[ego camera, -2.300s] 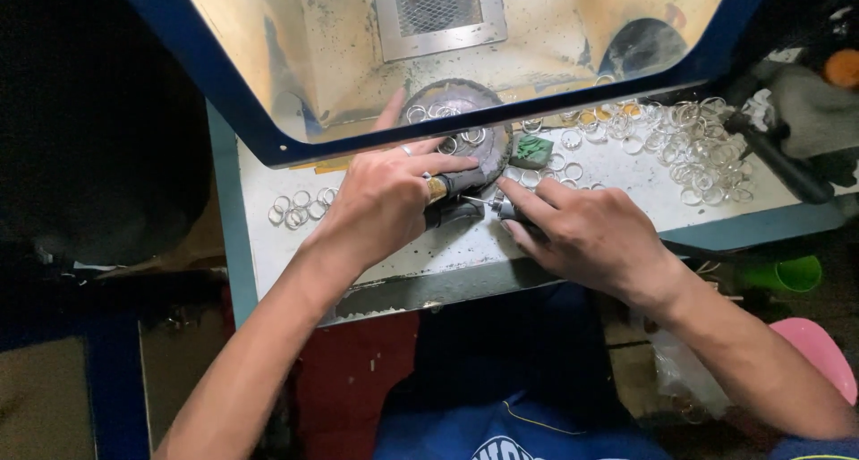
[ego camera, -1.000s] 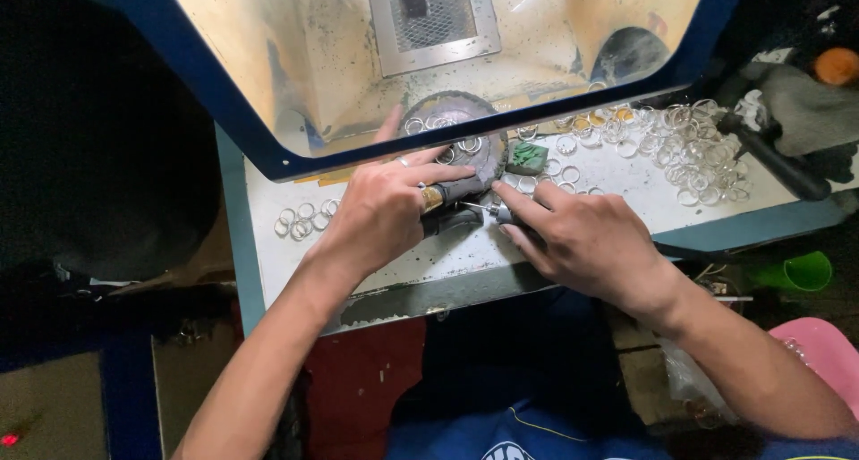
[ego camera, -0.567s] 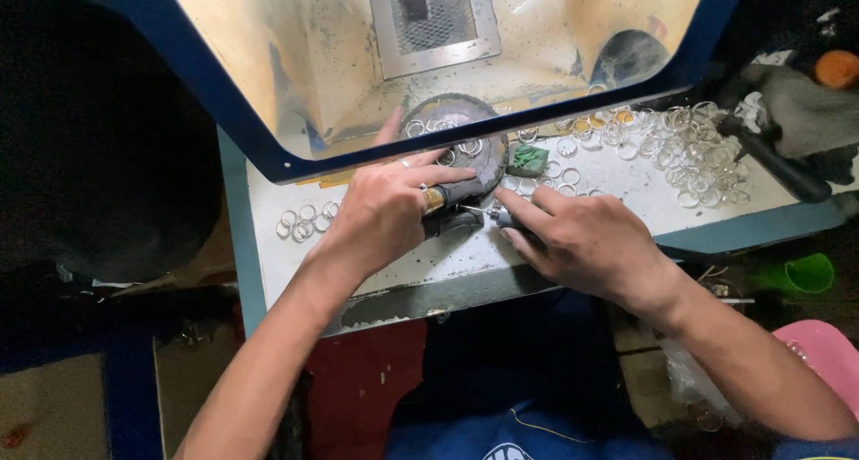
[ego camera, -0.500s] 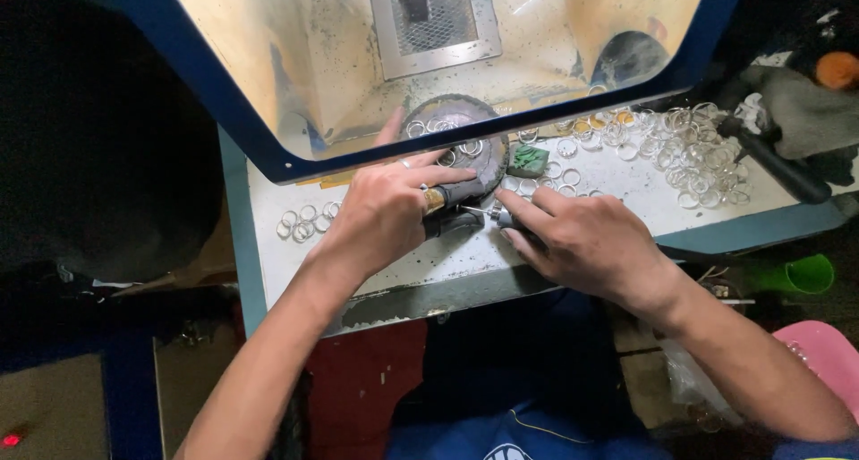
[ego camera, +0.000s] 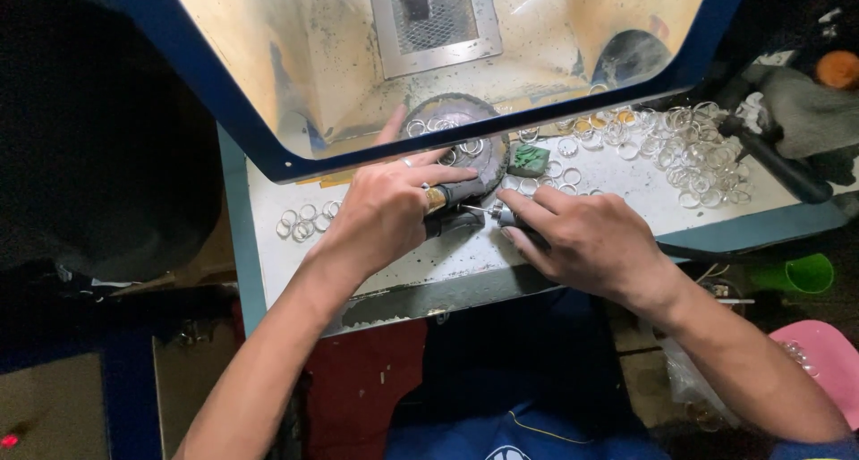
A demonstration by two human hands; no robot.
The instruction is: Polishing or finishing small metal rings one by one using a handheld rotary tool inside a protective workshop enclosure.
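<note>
Both hands are working mid-bench [ego camera: 617, 175], crowded by the blue hood edge [ego camera: 501, 129] behind. Left hand [ego camera: 385, 214] is pinching a dark, gold-banded holder [ego camera: 454, 195]; right hand [ego camera: 586, 236] is closing around a slim rotary tool [ego camera: 501, 214] (tip too small to make out). Rings [ego camera: 698, 151] are lying scattered right.

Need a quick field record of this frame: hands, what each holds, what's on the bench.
setting: white bench top under a blue-framed hood
left hand: grips a dark handle with a brass collar
right hand: holds a small rotary tool, tip pointing at the left hand's piece
contact: tool tip seems to meet the held piece; too small to be sure
near hands: round dark dish holding rings, green block
loose rings: small group at left, large pile at right
</note>
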